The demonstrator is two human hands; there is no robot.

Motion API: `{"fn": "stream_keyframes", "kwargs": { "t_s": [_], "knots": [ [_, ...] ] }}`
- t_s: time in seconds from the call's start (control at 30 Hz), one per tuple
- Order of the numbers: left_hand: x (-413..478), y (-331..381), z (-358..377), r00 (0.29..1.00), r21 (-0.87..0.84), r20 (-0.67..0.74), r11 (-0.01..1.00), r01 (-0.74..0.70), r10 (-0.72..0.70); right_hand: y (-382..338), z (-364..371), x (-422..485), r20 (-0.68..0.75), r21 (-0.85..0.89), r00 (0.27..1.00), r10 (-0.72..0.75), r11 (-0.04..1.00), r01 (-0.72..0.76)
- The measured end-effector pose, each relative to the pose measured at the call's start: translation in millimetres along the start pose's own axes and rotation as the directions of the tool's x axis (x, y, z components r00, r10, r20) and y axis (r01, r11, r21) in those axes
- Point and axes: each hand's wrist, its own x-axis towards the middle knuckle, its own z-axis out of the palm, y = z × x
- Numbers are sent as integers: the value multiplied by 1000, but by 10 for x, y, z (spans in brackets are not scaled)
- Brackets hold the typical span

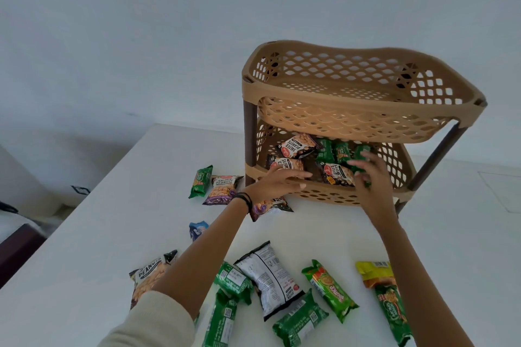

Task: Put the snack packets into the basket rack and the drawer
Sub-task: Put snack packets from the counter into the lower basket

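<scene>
White bench (310, 234): right hand (369, 177) is gripping a green packet (361, 153) in the basket rack's (352, 118) lower tier; left hand (275, 182) is stretching flat-fingered over its rim.

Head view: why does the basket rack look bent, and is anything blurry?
Head view: the wide-angle lens bows the tan plastic two-tier basket rack and tilts its posts; light is soft and even, no glare on the white table; the right hand, holding a green packet, looks slightly smeared.

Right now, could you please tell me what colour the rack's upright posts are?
The posts are dark brown; head view.
</scene>
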Motion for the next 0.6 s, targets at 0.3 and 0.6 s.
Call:
{"fn": "stream_keyframes", "kwargs": {
  "t_s": [0.3,0.6],
  "knots": [
    [-652,-214,415,1000,-206,13,978,20,-18,-154,-10,-946,191,136,974,119,980,-146],
    [-1106,-582,731,894,373,-88,818,439,-439,-101,-40,-1493,514,-26,804,300,942,-335]
  ]
}}
